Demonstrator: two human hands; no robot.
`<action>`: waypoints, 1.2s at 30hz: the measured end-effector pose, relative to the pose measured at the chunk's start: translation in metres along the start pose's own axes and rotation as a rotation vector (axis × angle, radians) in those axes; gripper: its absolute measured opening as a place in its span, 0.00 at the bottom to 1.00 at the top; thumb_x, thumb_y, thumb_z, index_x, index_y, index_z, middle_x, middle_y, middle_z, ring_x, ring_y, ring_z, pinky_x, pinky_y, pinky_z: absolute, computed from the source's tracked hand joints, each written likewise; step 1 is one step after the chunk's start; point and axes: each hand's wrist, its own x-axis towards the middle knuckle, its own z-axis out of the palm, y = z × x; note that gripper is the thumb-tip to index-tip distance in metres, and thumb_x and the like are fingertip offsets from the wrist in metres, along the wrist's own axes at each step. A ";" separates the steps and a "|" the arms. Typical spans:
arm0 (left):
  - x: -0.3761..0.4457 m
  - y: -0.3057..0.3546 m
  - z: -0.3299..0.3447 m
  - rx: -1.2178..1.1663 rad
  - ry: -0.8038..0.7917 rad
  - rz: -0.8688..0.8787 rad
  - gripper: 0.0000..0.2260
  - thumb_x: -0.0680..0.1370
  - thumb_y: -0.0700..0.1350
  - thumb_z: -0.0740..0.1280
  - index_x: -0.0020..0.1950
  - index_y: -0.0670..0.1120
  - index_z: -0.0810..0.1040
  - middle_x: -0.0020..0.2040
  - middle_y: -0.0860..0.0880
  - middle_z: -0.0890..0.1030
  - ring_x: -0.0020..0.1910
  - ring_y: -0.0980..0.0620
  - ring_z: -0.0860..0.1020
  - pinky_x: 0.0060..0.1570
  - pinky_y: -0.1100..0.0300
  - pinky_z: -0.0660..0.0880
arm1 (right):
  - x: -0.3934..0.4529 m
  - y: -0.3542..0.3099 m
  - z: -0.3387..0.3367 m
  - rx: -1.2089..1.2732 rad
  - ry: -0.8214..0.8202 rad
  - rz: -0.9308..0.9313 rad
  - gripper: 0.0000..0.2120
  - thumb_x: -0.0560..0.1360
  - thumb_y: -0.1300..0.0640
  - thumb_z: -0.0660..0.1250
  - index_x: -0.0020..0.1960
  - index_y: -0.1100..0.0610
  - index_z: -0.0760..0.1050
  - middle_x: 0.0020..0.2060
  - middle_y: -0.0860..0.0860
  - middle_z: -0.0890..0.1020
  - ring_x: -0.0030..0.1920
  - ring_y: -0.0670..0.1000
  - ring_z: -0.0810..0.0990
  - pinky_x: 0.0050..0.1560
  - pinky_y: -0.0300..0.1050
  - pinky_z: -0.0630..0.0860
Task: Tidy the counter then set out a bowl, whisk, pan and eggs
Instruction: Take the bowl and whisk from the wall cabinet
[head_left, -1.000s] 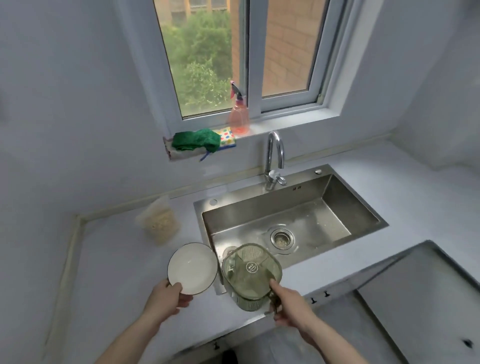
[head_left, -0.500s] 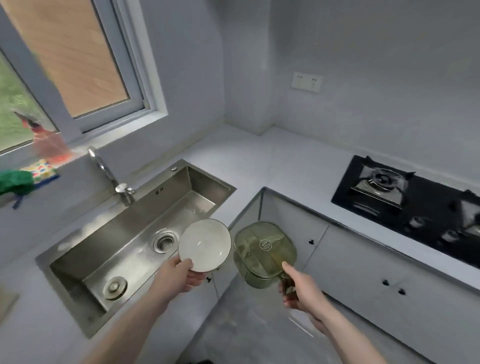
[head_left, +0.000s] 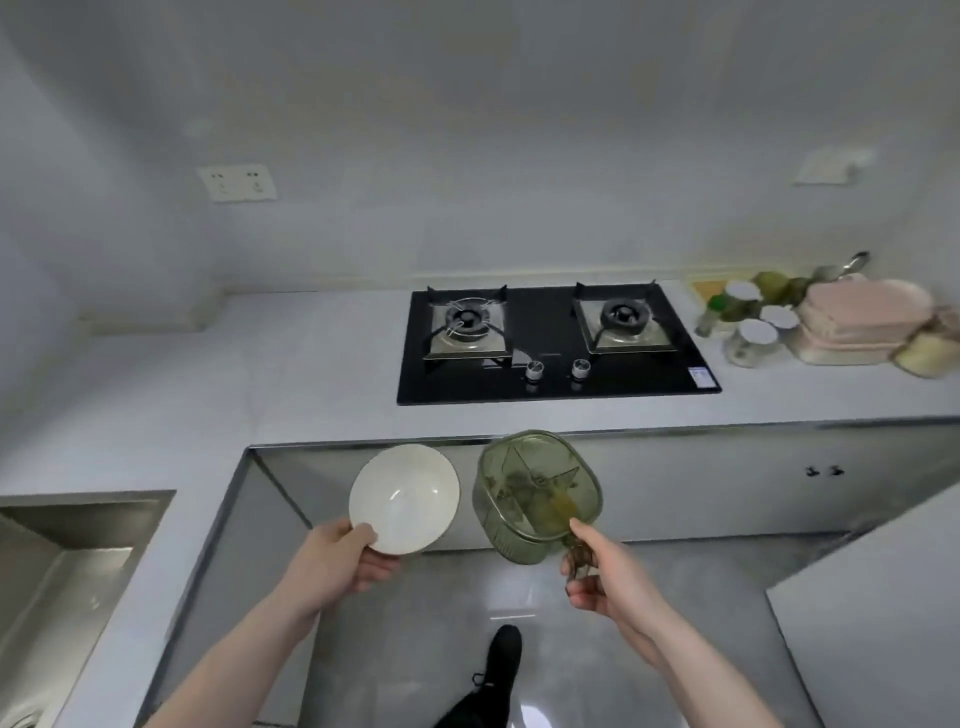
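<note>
My left hand (head_left: 335, 564) grips the near rim of a white bowl (head_left: 404, 498), tilted so its inside faces me. My right hand (head_left: 602, 574) holds a green see-through container (head_left: 537, 493) by its handle, beside the bowl and a little to its right. Both are carried in the air in front of the cabinet fronts, below the counter edge (head_left: 519, 434). No whisk, pan or eggs can be picked out.
A black two-burner gas hob (head_left: 550, 345) is set in the white counter straight ahead. At the far right stand jars (head_left: 753, 332), pink trays (head_left: 857, 322) and other kitchenware. The steel sink (head_left: 62, 566) lies at the left. A white surface (head_left: 872, 623) juts in at lower right.
The view has swung right from the window and sink to the hob. Both hands carried the bowl and the green container along, held the same way.
</note>
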 end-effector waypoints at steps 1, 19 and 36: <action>0.012 0.013 0.014 0.011 -0.033 0.010 0.09 0.82 0.41 0.60 0.53 0.38 0.78 0.41 0.42 0.87 0.37 0.48 0.84 0.40 0.56 0.76 | 0.006 -0.005 -0.012 0.018 0.036 0.000 0.16 0.81 0.47 0.65 0.46 0.60 0.75 0.35 0.55 0.78 0.29 0.50 0.72 0.30 0.42 0.75; 0.187 0.214 0.241 0.295 -0.465 0.152 0.09 0.82 0.42 0.58 0.57 0.44 0.76 0.42 0.44 0.87 0.42 0.47 0.85 0.40 0.58 0.76 | 0.099 -0.099 -0.210 0.313 0.444 -0.055 0.14 0.81 0.48 0.64 0.54 0.59 0.78 0.39 0.55 0.82 0.33 0.52 0.72 0.36 0.46 0.78; 0.216 0.285 0.518 0.294 -0.481 0.031 0.10 0.81 0.37 0.56 0.57 0.41 0.75 0.41 0.39 0.86 0.34 0.46 0.80 0.31 0.61 0.70 | 0.173 -0.138 -0.477 0.323 0.515 0.011 0.15 0.81 0.51 0.67 0.55 0.63 0.79 0.41 0.58 0.84 0.33 0.52 0.76 0.35 0.45 0.81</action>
